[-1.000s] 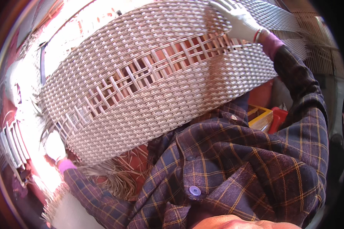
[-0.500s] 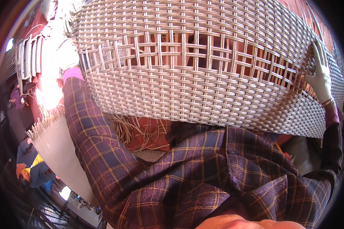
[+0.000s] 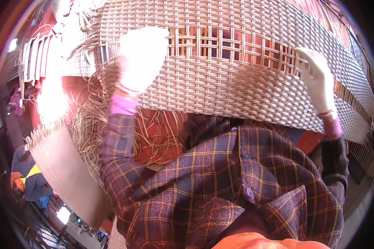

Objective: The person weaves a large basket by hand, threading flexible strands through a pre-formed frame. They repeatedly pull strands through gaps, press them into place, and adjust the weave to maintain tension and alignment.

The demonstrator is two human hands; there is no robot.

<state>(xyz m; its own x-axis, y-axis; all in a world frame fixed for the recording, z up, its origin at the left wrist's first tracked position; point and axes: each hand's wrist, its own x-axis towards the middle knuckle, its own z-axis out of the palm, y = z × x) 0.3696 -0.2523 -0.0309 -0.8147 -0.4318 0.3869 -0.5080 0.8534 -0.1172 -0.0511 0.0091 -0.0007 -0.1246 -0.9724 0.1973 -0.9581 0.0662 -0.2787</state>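
Basket (image 3: 237, 79) is swung round since a second ago, its side now square across the chest. Left hand (image 3: 139, 58) has shifted inward onto the weave, fingers curled shut on it. Right hand (image 3: 318, 79) lies flat, fingers together, steadying the far side.

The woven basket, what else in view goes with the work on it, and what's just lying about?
In hand:
- woven basket
- left hand, gloved, on the basket wall
- right hand, gloved, on the basket wall

Lying about:
- loose cane strands
- flat woven panel
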